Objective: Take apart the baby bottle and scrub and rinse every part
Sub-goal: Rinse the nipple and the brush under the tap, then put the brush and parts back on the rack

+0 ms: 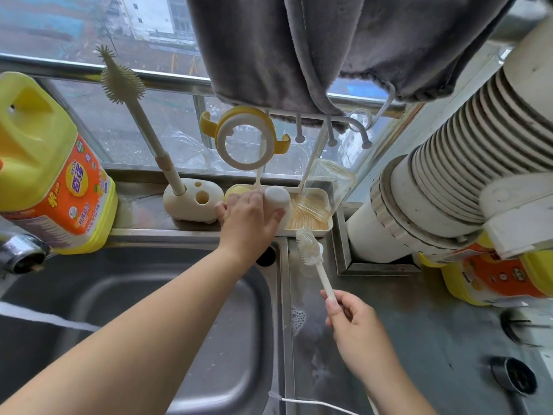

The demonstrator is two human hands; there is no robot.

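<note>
Already the bottle parts sat apart on the drying tray (pixel 324 227) behind the sink (pixel 149 310).

Reaching to the tray, the left hand (pixel 248 218) curled its fingers round a white domed piece (pixel 277 198), probably a cap, seemingly to set it down or lift it. Nearer than the tray, the right hand (pixel 354 320) pinched the handle of one small brush (pixel 311 253), bristles up, likely ready for scrubbing. On the tray, one clear bottle body (pixel 326 190) was tipped mouth-down on a peg, presumably to drain. Above it one handled collar ring (pixel 242 139) hung. Left of the tray one long brush (pixel 125 85) stood in its holder (pixel 191 202). Two yellow detergent jugs (pixel 45 169) flanked the tray.
</note>
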